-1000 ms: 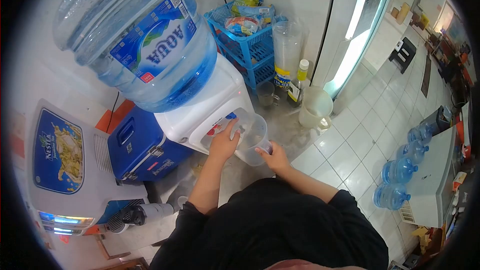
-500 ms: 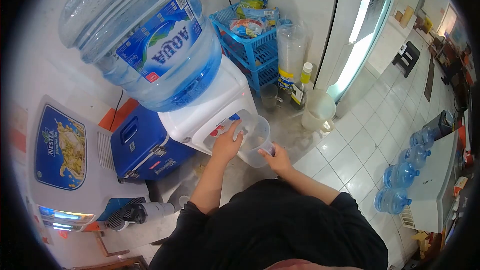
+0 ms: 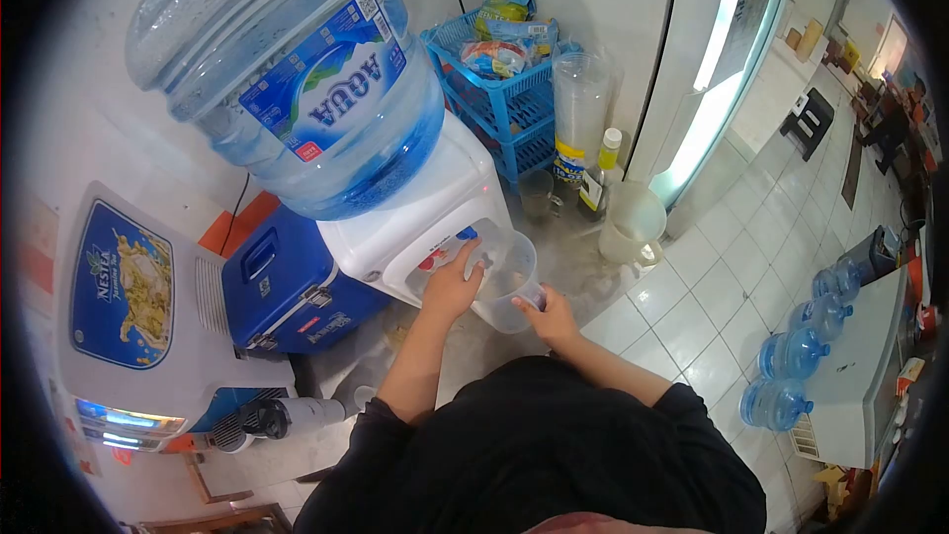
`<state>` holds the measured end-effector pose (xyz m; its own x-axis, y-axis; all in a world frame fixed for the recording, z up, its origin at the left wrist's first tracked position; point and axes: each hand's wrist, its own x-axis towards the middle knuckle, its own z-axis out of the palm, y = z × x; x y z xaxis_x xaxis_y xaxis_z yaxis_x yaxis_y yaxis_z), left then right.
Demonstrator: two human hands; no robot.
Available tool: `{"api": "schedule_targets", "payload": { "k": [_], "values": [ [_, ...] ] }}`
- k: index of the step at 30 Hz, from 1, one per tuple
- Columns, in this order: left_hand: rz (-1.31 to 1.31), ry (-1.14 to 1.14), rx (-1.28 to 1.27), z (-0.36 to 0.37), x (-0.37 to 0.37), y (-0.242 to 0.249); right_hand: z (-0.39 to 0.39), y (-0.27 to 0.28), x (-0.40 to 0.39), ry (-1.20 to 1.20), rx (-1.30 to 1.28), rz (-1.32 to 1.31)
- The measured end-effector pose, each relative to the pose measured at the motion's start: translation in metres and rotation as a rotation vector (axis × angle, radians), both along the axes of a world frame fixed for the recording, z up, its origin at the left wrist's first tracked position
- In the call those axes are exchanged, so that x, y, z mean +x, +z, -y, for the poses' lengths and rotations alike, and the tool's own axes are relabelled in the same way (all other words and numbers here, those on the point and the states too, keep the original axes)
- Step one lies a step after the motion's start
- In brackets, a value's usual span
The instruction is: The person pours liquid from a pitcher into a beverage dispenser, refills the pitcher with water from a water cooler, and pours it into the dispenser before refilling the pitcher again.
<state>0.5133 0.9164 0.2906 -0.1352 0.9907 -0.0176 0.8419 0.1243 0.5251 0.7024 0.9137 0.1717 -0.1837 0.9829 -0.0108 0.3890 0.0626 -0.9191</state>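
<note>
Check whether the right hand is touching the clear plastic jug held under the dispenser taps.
Touching. The head view shows the right hand with its fingers closed on the lower edge of the clear jug, no gap visible between them.

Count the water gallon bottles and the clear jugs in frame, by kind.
Gallon bottles: 5, one on the dispenser, four on the floor.
Jugs: 2, one held by the left hand and right hand at, one on the floor.
Total: 7.
</note>
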Motion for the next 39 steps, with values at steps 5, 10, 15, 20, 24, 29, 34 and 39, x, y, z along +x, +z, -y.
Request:
{"api": "schedule_targets", "payload": {
  "k": [5, 10, 15, 20, 24, 29, 34, 39],
  "values": [
    [0.011, -0.003, -0.002, 0.000, 0.001, 0.003, -0.001, -0.014, 0.000, -0.030, 0.096, 0.092],
    [0.001, -0.012, 0.026, 0.000, 0.000, 0.000, 0.001, -0.022, -0.001, -0.016, 0.080, 0.059],
    [0.005, -0.004, -0.011, 0.000, 0.000, 0.002, 0.000, -0.021, 0.001, 0.000, 0.027, 0.056],
    [0.027, -0.022, 0.021, -0.001, -0.002, -0.002, 0.001, -0.018, 0.001, 0.016, 0.188, 0.052],
    [0.022, -0.017, 0.032, 0.000, -0.001, 0.002, 0.001, -0.026, -0.001, -0.037, 0.136, 0.061],
    [0.037, -0.026, 0.014, 0.000, -0.002, 0.001, 0.003, -0.017, -0.001, -0.042, 0.042, 0.097],
    [0.030, -0.011, 0.006, 0.001, 0.000, 0.006, 0.003, -0.002, 0.002, 0.041, 0.064, 0.014],
    [0.035, -0.001, -0.019, 0.000, 0.000, 0.007, 0.002, -0.009, -0.001, -0.005, 0.026, 0.084]
  ]
}}
